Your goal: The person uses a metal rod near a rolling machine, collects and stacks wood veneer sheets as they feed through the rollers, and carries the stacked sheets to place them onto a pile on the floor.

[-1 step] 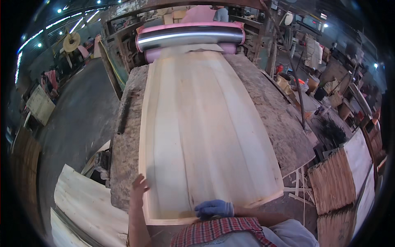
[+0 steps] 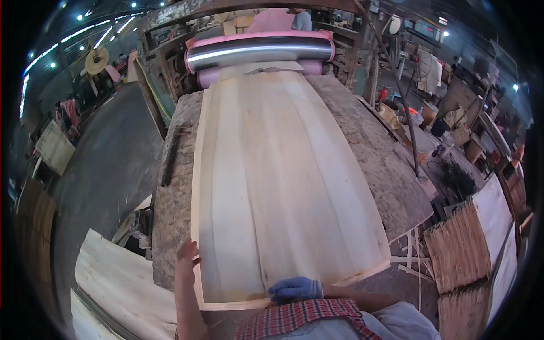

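A long pale wood veneer sheet [image 2: 283, 170], with lengthwise bands of lighter and darker wood, lies in front of me over other sheets whose edges show along its left and near sides. Beside its near left edge is my bare left hand [image 2: 187, 258], open, with nothing seen in it. My right hand [image 2: 296, 288], in a blue glove, rests open at the sheet's near edge, fingers pointing left. The far end of the veneer reaches a shiny metal roller [image 2: 260, 52] set between pink ones. Another thin piece of veneer [image 2: 260, 68] lies at the rollers.
A worn, stained table [image 2: 385, 164] bears the sheets. Veneer sheets [image 2: 124, 283] lean at the lower left, and stacked veneer [image 2: 459, 238] stands at the right. A dark bar [image 2: 171, 153] lies along the table's left side. An upright pole [image 2: 412, 130] stands at right.
My left hand has shifted slightly left and its fingers have drawn closer together. My right hand and the veneer stay in place.
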`<act>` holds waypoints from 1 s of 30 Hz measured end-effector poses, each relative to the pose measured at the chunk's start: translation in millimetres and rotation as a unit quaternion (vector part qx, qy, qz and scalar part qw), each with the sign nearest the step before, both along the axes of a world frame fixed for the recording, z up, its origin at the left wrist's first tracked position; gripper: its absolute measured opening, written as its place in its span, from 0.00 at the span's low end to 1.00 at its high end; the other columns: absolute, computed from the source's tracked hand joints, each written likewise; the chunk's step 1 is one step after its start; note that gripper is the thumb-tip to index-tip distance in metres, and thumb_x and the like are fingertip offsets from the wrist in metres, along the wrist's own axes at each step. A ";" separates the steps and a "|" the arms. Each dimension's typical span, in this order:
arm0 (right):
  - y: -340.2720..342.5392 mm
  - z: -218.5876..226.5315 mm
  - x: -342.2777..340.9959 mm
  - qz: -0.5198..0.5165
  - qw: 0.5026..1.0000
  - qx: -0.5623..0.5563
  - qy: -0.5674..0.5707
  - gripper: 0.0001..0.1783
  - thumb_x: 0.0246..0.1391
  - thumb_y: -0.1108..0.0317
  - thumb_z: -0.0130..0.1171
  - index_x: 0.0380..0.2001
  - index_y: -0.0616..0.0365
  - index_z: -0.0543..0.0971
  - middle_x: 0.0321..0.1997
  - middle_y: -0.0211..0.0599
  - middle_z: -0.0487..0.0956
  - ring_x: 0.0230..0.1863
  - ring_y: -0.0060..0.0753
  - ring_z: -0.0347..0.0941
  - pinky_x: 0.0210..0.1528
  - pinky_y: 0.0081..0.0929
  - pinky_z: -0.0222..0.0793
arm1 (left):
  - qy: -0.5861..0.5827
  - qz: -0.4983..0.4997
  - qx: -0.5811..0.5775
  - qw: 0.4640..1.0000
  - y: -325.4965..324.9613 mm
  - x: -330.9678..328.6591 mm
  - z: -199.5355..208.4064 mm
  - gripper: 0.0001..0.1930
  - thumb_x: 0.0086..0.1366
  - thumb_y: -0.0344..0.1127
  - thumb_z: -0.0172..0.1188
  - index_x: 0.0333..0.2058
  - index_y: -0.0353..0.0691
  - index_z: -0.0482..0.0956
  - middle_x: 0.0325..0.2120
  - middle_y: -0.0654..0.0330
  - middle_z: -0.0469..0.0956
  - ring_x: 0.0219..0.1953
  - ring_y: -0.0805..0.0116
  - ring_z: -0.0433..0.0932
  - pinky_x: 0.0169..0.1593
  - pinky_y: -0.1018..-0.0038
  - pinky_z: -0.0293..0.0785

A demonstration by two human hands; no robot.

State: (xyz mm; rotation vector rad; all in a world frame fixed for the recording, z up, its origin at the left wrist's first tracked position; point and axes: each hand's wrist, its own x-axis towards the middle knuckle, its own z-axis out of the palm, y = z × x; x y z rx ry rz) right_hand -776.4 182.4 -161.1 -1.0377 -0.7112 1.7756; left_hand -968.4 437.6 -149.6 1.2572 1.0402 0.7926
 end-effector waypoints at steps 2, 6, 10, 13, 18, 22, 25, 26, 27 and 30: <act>-6.3 5.5 -9.8 0.078 0.990 0.086 -0.081 0.19 0.52 0.67 0.45 0.47 0.63 0.63 0.43 0.39 0.70 0.44 0.29 0.66 0.48 0.23 0.60 | -0.112 -0.114 -0.107 0.981 4.9 -3.2 18.9 0.24 0.48 0.32 0.52 0.46 0.33 0.64 0.29 0.60 0.74 0.29 0.70 0.73 0.32 0.78 0.68; -13.4 23.2 -26.5 0.109 0.971 0.207 -0.054 0.20 0.53 0.63 0.43 0.46 0.65 0.64 0.44 0.42 0.69 0.45 0.32 0.66 0.48 0.28 0.60 | -0.123 -0.147 -0.061 0.979 -34.7 32.8 47.9 0.23 0.42 0.30 0.55 0.41 0.30 0.67 0.25 0.59 0.72 0.25 0.70 0.72 0.29 0.79 0.69; -26.9 32.7 -34.9 0.063 0.983 0.168 0.031 0.19 0.53 0.63 0.42 0.45 0.64 0.65 0.44 0.42 0.70 0.44 0.32 0.66 0.47 0.28 0.61 | -0.292 -0.075 -0.117 0.946 -13.6 27.3 82.9 0.17 0.42 0.31 0.55 0.34 0.30 0.70 0.25 0.56 0.72 0.26 0.66 0.73 0.31 0.75 0.72; -28.8 39.0 -29.9 0.004 0.984 0.157 0.086 0.19 0.53 0.62 0.42 0.45 0.64 0.66 0.43 0.42 0.70 0.43 0.32 0.67 0.47 0.29 0.62 | -0.379 -0.059 -0.063 0.921 -20.1 33.7 102.0 0.17 0.49 0.41 0.48 0.33 0.33 0.71 0.28 0.54 0.72 0.26 0.65 0.73 0.31 0.73 0.72; 7.2 40.3 28.1 -0.155 0.973 0.132 0.104 0.21 0.53 0.59 0.41 0.43 0.65 0.67 0.41 0.45 0.71 0.41 0.35 0.68 0.45 0.32 0.62 | -0.397 0.043 -0.178 0.899 -20.0 56.7 106.0 0.24 0.55 0.53 0.41 0.34 0.35 0.71 0.25 0.59 0.73 0.23 0.67 0.72 0.27 0.75 0.70; 93.9 61.3 113.7 -0.284 0.925 0.230 -0.104 0.16 0.51 0.61 0.45 0.30 0.66 0.70 0.32 0.42 0.72 0.36 0.35 0.69 0.40 0.33 0.65 | -0.431 -0.063 -0.189 0.880 0.1 33.8 49.6 0.30 0.55 0.60 0.37 0.38 0.37 0.70 0.27 0.57 0.75 0.19 0.71 0.68 0.21 0.81 0.63; 167.0 53.5 192.0 -0.368 0.859 0.308 0.180 0.11 0.50 0.64 0.46 0.28 0.63 0.69 0.27 0.41 0.71 0.32 0.38 0.69 0.36 0.35 0.67 | -0.340 -0.047 -0.208 0.916 -24.2 58.1 56.4 0.28 0.56 0.57 0.38 0.38 0.35 0.70 0.29 0.55 0.74 0.20 0.70 0.70 0.22 0.80 0.64; 183.8 53.9 202.4 -0.364 0.860 0.307 0.185 0.11 0.50 0.64 0.46 0.28 0.63 0.69 0.27 0.41 0.71 0.32 0.38 0.69 0.36 0.35 0.67 | -0.338 -0.042 -0.205 0.917 -26.1 61.6 54.1 0.28 0.56 0.57 0.38 0.38 0.35 0.70 0.29 0.55 0.74 0.20 0.70 0.70 0.22 0.80 0.64; 198.3 54.4 207.8 -0.418 0.856 0.223 0.206 0.09 0.50 0.66 0.47 0.29 0.63 0.68 0.27 0.41 0.71 0.31 0.38 0.69 0.35 0.34 0.68 | -0.292 -0.072 -0.181 0.936 -30.6 64.3 52.6 0.27 0.57 0.55 0.39 0.39 0.34 0.69 0.30 0.53 0.74 0.21 0.70 0.71 0.23 0.80 0.65; 208.8 24.6 202.7 -0.432 0.866 0.073 0.242 0.08 0.49 0.68 0.48 0.31 0.62 0.68 0.28 0.42 0.71 0.30 0.38 0.70 0.34 0.33 0.69 | -0.172 -0.103 -0.147 0.969 -39.5 68.1 49.9 0.23 0.56 0.48 0.42 0.39 0.34 0.69 0.32 0.51 0.73 0.26 0.66 0.72 0.29 0.77 0.68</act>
